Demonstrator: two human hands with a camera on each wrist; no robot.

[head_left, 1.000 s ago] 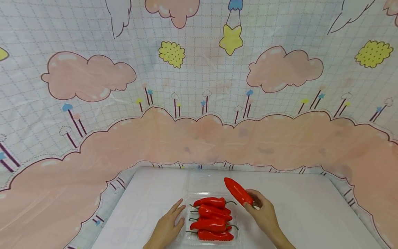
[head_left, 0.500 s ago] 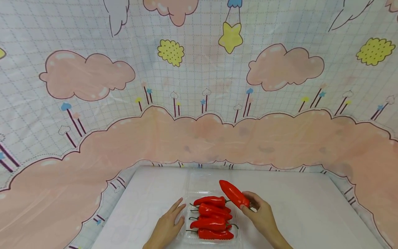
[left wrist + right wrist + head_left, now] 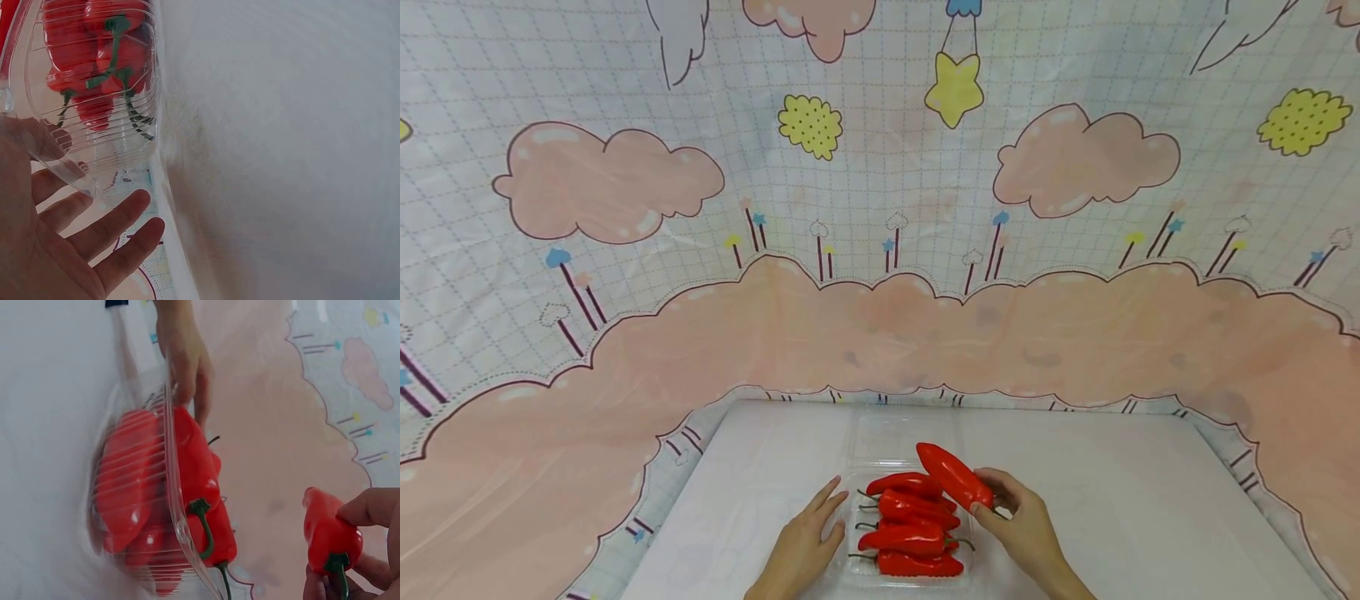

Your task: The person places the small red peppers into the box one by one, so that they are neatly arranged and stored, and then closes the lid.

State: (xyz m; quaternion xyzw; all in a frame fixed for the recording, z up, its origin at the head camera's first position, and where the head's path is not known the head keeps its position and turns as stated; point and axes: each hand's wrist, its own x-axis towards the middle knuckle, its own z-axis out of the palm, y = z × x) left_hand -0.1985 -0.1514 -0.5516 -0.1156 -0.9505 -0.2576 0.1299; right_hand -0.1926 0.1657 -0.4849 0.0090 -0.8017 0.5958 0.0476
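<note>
A clear plastic clamshell box (image 3: 970,560) holds several red peppers (image 3: 910,542) with green stems, piled crosswise. My right hand (image 3: 1026,525) pinches one red pepper (image 3: 951,475) near its stem end, tip pointing up and left. In the head view that pepper overlaps the box's far right part; the right wrist view shows the held pepper (image 3: 328,531) apart from the pile. My left hand (image 3: 803,537) lies at the box's left side with fingers extended. From the left wrist view, the left fingers (image 3: 128,222) are spread beside the ribbed wall; whether they all touch it, I cannot tell.
The box's clear lid (image 3: 902,437) lies folded back on the far side. Everything stands on a white tabletop (image 3: 1120,500). Behind and around it hangs a patterned cloth (image 3: 880,333) with clouds and stars.
My right hand has carried the pepper left and slightly down, from right of the box to over its far right part. My left hand has stayed in place.
</note>
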